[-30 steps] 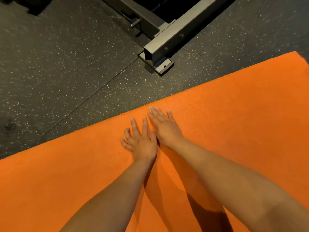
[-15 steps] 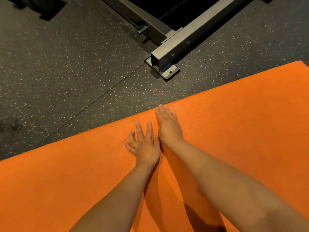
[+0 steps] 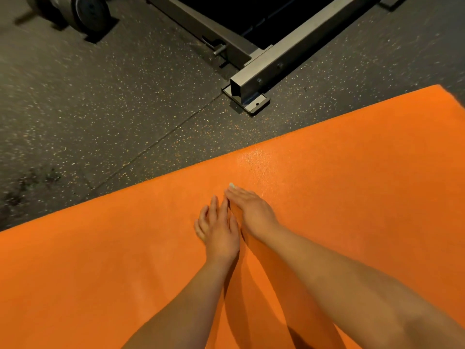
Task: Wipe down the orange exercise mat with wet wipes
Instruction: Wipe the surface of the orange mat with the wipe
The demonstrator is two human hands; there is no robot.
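Pressing orange mat (image 3: 352, 187), left hand (image 3: 220, 235) flanks right hand (image 3: 252, 210).

Both hands are sliding back toward me. The fingertips of the right hand (image 3: 251, 212) were at the far edge of the mat (image 3: 352, 197) and now sit inside it, the left hand (image 3: 219, 233) back alongside. A glossy patch (image 3: 254, 159) shows ahead of them. My view has lifted, bringing a dark round disc (image 3: 88, 11) in at top left.

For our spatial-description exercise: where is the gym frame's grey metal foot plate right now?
In the head view the foot plate lies upper centre on the speckled floor, under the steel beam, just beyond the orange mat.
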